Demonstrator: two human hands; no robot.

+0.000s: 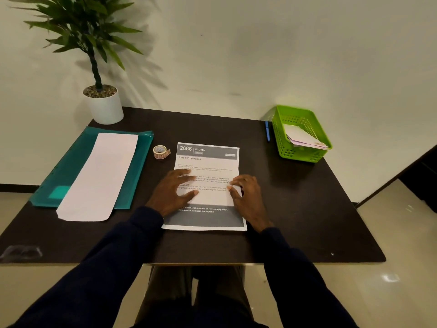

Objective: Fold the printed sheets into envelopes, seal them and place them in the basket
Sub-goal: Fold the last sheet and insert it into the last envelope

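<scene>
A printed sheet (208, 162) headed "2666 KITCHEN" lies flat, face up, at the middle of the dark table (295, 209). My left hand (173, 192) rests flat on its left half with fingers spread. My right hand (246, 192) is at the sheet's right edge, fingertips bent onto the paper; whether it pinches the edge is unclear. A green basket (305, 114) at the back right holds several folded paper envelopes (303, 138). A roll of patterned tape (160, 152) sits just left of the sheet's top corner.
A stack of white sheets (97, 178) lies on a teal folder (75, 162) at the left. A blue pen (267, 131) lies beside the basket. A potted plant (102, 105) stands at the back left corner. The wall runs close behind the table.
</scene>
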